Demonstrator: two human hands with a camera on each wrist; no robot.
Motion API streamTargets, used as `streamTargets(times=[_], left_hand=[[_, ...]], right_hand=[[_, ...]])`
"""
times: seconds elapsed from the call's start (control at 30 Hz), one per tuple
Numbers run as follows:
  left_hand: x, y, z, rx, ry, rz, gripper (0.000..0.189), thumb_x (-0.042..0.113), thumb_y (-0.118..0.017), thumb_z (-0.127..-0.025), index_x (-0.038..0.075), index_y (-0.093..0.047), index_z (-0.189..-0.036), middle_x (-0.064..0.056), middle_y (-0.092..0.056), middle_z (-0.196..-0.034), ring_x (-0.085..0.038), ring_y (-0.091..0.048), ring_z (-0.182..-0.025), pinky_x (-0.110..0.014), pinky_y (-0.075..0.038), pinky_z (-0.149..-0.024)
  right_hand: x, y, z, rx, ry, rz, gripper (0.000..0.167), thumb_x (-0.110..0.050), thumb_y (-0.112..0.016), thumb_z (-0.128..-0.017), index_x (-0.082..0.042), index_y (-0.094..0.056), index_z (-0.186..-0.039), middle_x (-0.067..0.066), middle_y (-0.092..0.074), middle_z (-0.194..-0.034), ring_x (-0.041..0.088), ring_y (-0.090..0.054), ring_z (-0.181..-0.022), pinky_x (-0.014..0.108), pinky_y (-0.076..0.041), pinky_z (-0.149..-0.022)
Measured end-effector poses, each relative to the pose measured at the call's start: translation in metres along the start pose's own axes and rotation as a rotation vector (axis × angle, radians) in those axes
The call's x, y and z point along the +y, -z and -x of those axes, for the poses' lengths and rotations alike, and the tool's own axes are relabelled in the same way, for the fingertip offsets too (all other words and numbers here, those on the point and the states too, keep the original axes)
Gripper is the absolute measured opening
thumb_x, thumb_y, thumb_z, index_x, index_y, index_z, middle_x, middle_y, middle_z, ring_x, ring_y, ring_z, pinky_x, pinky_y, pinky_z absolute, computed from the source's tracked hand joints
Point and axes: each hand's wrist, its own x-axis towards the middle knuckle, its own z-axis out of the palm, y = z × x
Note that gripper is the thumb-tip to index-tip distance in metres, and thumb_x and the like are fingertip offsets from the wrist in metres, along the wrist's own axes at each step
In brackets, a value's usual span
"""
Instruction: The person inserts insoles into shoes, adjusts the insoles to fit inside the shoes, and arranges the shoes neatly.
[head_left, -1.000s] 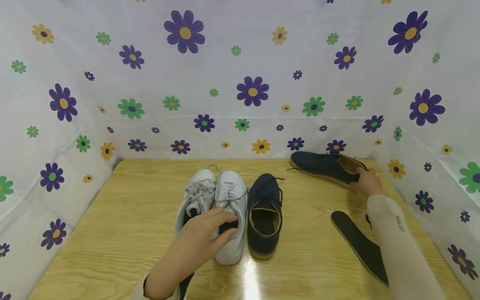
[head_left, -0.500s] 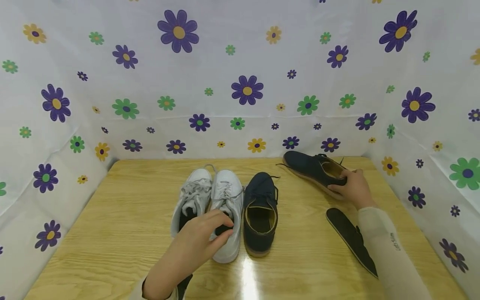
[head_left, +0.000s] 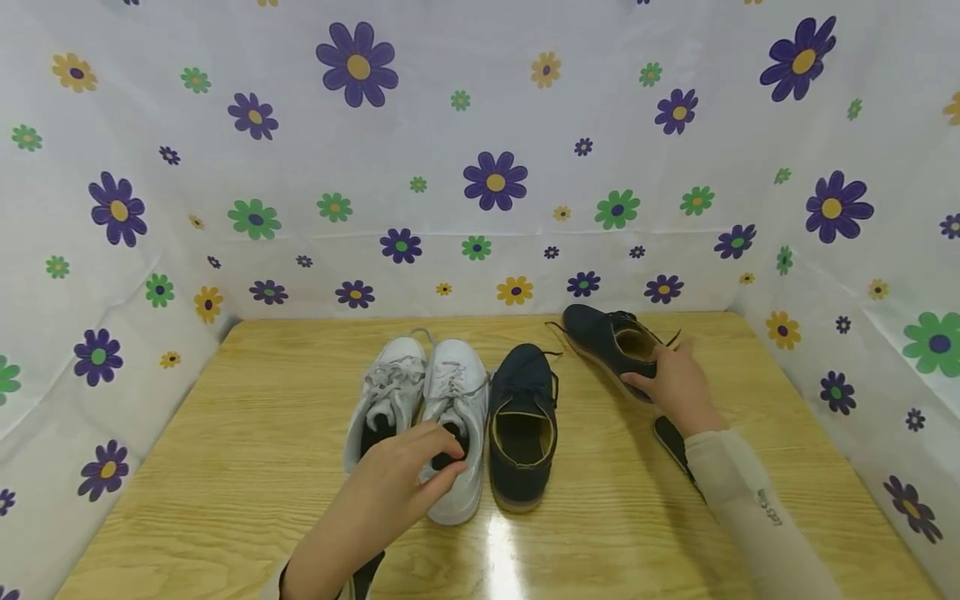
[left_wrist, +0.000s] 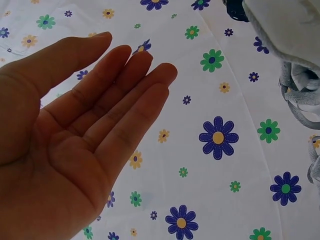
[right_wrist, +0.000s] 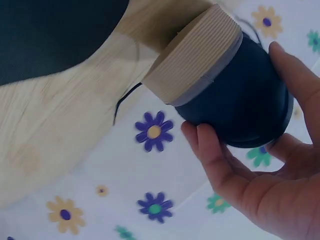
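In the head view my right hand [head_left: 678, 387] grips a navy lace-up shoe [head_left: 600, 333] by its heel at the back right. The right wrist view has the hand [right_wrist: 260, 185] curled round the dark heel [right_wrist: 240, 95], with thumb and fingers on either side above the tan sole [right_wrist: 195, 57]. My left hand [head_left: 401, 475] hovers over two white sneakers [head_left: 453, 375] standing side by side, its fingers relaxed and nothing in them. In the left wrist view that palm [left_wrist: 70, 155] is bare. Close to the right of the sneakers stands the other navy shoe [head_left: 522, 383], toe pointing away.
A flat black insole [head_left: 675, 446] lies on the wooden table [head_left: 247, 433] at the right, mostly hidden under my right forearm. White flower-printed cloth [head_left: 420, 150] walls the back and both sides. A loose lace [head_left: 557, 327] trails from the held shoe.
The right hand has brought the navy shoe left and slightly nearer, swinging its heel toward me. My forearm now covers more of the insole. The left hand stays over the sneakers.
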Motion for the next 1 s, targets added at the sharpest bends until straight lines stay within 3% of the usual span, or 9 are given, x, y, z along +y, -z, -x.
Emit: streamTargets(times=[0.17, 0.33, 0.5, 0.6, 0.73, 1.0], left_hand=[[0.002, 0.002, 0.001, 0.003, 0.005, -0.005, 0.014, 0.005, -0.075, -0.081, 0.012, -0.065, -0.087, 0.007, -0.063, -0.085, -0.004, -0.055, -0.069, -0.016, -0.046, -0.058], [0.004, 0.003, 0.002, 0.023, 0.002, -0.002, 0.016, 0.003, -0.076, -0.08, 0.012, -0.065, -0.087, 0.007, -0.064, -0.087, -0.004, -0.056, -0.07, -0.016, -0.047, -0.06], [0.007, 0.004, 0.003, -0.021, 0.036, 0.014, 0.014, 0.005, -0.074, -0.083, 0.013, -0.066, -0.089, 0.006, -0.064, -0.09, -0.005, -0.058, -0.074, -0.019, -0.048, -0.061], [0.008, 0.005, 0.003, -0.033, 0.042, 0.02, 0.012, 0.006, -0.073, -0.084, 0.014, -0.066, -0.09, 0.006, -0.064, -0.09, -0.005, -0.058, -0.074, -0.019, -0.048, -0.061], [0.009, 0.003, 0.003, -0.029, 0.041, 0.031, 0.012, 0.006, -0.073, -0.084, 0.013, -0.066, -0.091, 0.005, -0.065, -0.091, -0.006, -0.058, -0.075, -0.019, -0.048, -0.062], [0.009, -0.001, 0.003, -0.016, 0.016, 0.018, 0.01, 0.007, -0.073, -0.084, 0.011, -0.066, -0.09, 0.005, -0.065, -0.09, -0.005, -0.058, -0.076, -0.021, -0.049, -0.064]], right_hand=[[-0.014, -0.014, 0.009, 0.032, 0.041, 0.064, 0.051, -0.035, -0.072, -0.087, 0.013, -0.056, -0.094, 0.039, -0.046, -0.103, 0.037, -0.057, -0.063, 0.047, -0.051, -0.061], [-0.024, -0.026, 0.019, 0.038, 0.087, 0.131, 0.049, -0.036, -0.072, -0.086, 0.011, -0.055, -0.087, 0.035, -0.05, -0.095, 0.032, -0.054, -0.056, 0.042, -0.05, -0.053], [-0.032, -0.033, 0.034, 0.067, 0.148, 0.194, 0.049, -0.034, -0.074, -0.084, 0.011, -0.056, -0.085, 0.032, -0.05, -0.087, 0.028, -0.053, -0.047, 0.036, -0.049, -0.044], [-0.037, -0.036, 0.043, 0.126, 0.178, 0.222, 0.049, -0.035, -0.076, -0.082, 0.01, -0.057, -0.083, 0.028, -0.05, -0.08, 0.027, -0.052, -0.046, 0.035, -0.048, -0.042], [-0.041, -0.039, 0.057, 0.187, 0.192, 0.233, 0.048, -0.035, -0.079, -0.078, 0.007, -0.056, -0.079, 0.024, -0.048, -0.074, 0.026, -0.049, -0.045, 0.033, -0.044, -0.037], [-0.047, -0.043, 0.08, 0.231, 0.176, 0.259, 0.05, -0.036, -0.08, -0.076, 0.009, -0.061, -0.085, 0.024, -0.049, -0.075, 0.025, -0.049, -0.045, 0.032, -0.043, -0.036]])
